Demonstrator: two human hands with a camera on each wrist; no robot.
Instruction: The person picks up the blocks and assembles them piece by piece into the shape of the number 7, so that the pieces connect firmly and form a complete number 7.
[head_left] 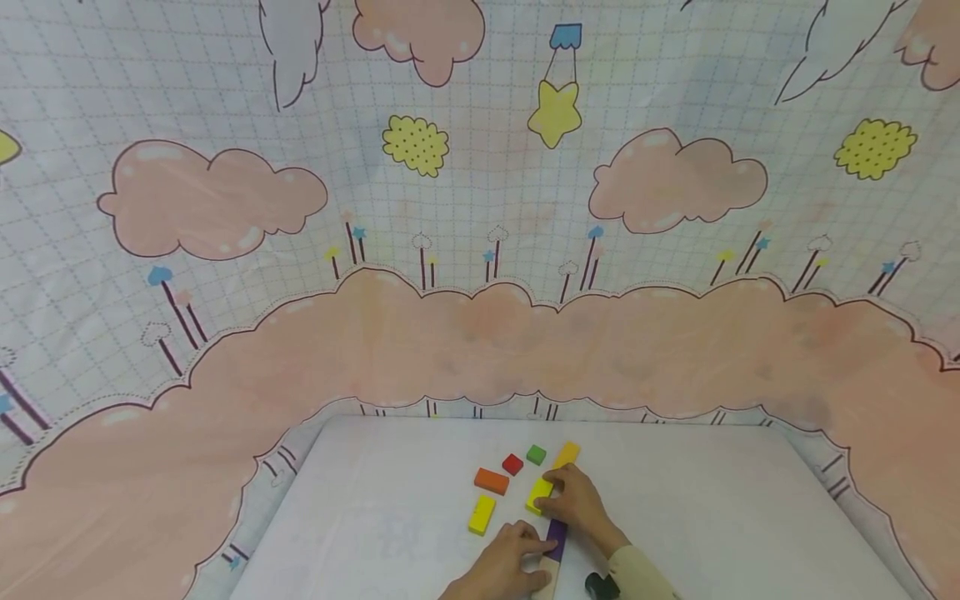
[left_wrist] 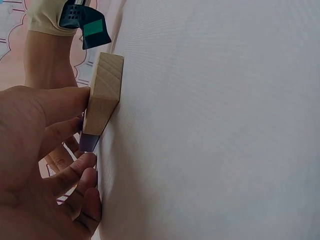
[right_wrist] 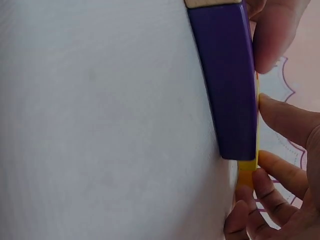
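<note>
A row of blocks runs away from me in the head view: a bare wooden block [head_left: 547,578], a purple block [head_left: 557,533], a yellow block [head_left: 536,497] and an orange-yellow block [head_left: 567,453] farthest off. My left hand [head_left: 504,560] reaches in from the left, index finger on the purple block and thumb at the wooden one. On the right, my right hand [head_left: 581,502] touches the yellow block along its top with thumb and index fingertips. The right wrist view shows the purple block [right_wrist: 225,82] close up, partly hiding the yellow block [right_wrist: 247,165] beyond.
Left of the row lie a green block [head_left: 536,454], a red block [head_left: 513,464], an orange block [head_left: 491,481] and another yellow block [head_left: 482,515]. All are on a white table [head_left: 360,500]. A dark device [head_left: 600,586] is by the right sleeve. A patterned cloth [head_left: 480,350] hangs behind.
</note>
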